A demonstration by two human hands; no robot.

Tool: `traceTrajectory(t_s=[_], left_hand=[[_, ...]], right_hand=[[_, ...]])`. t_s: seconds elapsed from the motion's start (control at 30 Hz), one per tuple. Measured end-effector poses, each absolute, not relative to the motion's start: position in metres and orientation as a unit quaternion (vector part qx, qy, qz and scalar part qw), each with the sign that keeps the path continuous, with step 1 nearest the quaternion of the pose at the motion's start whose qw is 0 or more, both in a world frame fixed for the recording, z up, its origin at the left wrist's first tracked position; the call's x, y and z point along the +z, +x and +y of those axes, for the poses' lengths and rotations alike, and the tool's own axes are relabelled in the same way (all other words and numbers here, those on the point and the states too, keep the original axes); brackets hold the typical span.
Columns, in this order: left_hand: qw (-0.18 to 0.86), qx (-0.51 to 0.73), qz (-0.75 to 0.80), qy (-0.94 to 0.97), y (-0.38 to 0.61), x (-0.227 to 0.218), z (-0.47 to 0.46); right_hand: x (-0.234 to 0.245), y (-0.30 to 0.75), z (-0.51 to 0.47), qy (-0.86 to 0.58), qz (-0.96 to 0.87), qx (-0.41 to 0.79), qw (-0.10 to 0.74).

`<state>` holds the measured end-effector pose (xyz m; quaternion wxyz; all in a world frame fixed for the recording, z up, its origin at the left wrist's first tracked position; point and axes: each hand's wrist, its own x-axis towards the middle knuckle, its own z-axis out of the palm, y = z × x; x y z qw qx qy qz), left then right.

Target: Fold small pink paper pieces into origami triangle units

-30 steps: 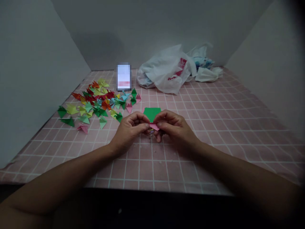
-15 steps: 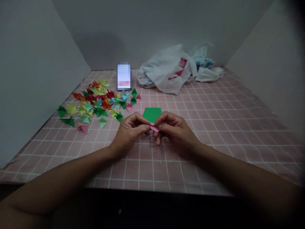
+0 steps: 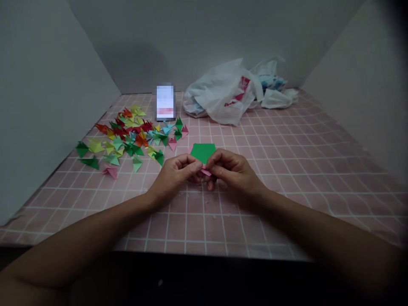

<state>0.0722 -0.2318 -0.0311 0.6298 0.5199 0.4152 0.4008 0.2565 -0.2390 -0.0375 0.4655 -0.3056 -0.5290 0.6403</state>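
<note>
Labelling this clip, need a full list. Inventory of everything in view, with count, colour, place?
pink folded paper: one, pink, between the hands
green paper: one visible face, green, just beyond the hands, pink edge at its left
origami pieces: dozens, overlapping, mixed colours, left side
phone: one, pale lit screen, blurred, back left of centre
plastic bag: one, white with red print, back centre
crumpled wrappings: count unclear, white and blue, right of bag
tablecloth: one, pink with white grid, under everything
walls: three, grey, back and both sides
left hand: one, bare, centre, pinch grip
right hand: one, bare, centre, pinch grip
</note>
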Motion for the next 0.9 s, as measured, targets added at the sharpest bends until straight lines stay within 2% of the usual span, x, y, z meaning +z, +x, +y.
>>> traceTrajectory(t_s=[0.43, 0.9], left_hand=[[0.565, 0.414, 0.456, 0.549, 0.0746, -0.0222, -0.2325], [0.564, 0.395, 0.441, 0.575, 0.0728, -0.0225, -0.2312]], right_hand=[[-0.0362, 0.258, -0.2368, -0.317, -0.518, 0.661, 0.442], [-0.0349, 0.2579, -0.2372, -0.328, -0.512, 0.665, 0.434]])
